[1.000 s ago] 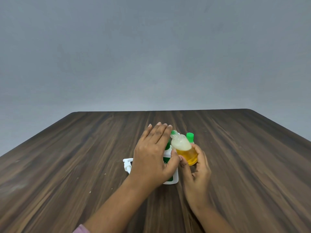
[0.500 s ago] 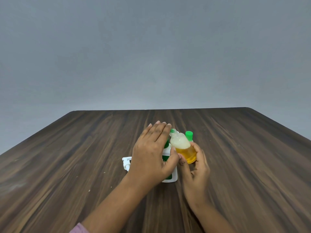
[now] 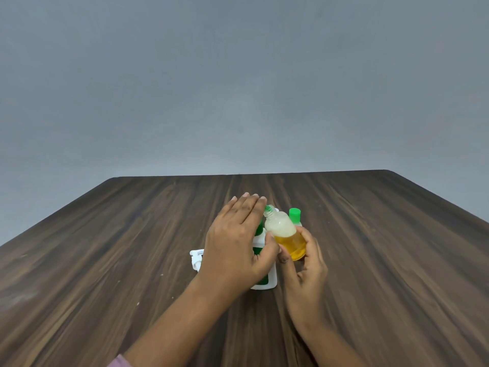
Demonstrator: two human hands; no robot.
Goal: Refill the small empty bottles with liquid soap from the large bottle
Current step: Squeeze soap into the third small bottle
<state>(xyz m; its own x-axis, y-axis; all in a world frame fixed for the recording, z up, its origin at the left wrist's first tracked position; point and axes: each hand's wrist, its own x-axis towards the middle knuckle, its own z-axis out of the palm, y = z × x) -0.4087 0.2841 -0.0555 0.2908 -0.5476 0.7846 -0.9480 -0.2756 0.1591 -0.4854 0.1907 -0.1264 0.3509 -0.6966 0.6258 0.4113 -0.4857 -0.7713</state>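
My right hand grips a small clear bottle, tilted left with its open neck up. Yellow soap fills its lower half and white foam its upper half. My left hand lies with straight fingers over the large white bottle with a green label, hiding most of it; the thumb reaches toward the small bottle. Something small and green shows by the small bottle's neck, at my left fingertips. A second small bottle with a green cap stands just behind.
A white pump head lies on the dark wooden table just left of the large bottle. A grey wall rises beyond the table's far edge.
Both hands and the tilted small bottle keep nearly the same pose; only the view shifts slightly.
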